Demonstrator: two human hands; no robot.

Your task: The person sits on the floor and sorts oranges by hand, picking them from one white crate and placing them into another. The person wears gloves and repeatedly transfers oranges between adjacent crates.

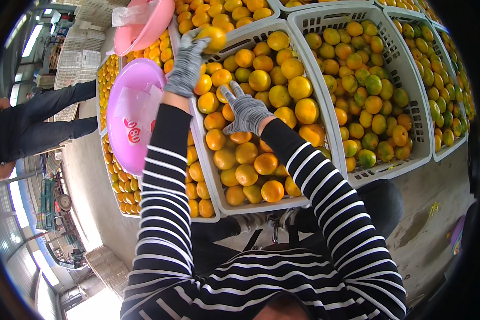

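Both my hands wear grey knitted gloves. My left hand (pixel 186 64) is raised over the upper left rim of the middle crate and grips an orange citrus fruit (pixel 215 39). Fingers apart, my right hand (pixel 246 110) rests on the fruits inside that grey plastic crate (pixel 336 144); whether it touches one fruit more firmly than the others cannot be told. Orange and yellowish citrus fruits (pixel 272 191) fill much of the crate. Left of my left forearm, a purple plastic basin (pixel 118 92) holding clear plastic bags with red print lies on top of crates of fruit.
On the right stands another grey crate (pixel 420 132) of greener fruits, with more crates beyond. A pink basin (pixel 156 32) sits at the upper left. A person in dark trousers (pixel 60 104) stands at the far left, near stacked crates (pixel 80 52).
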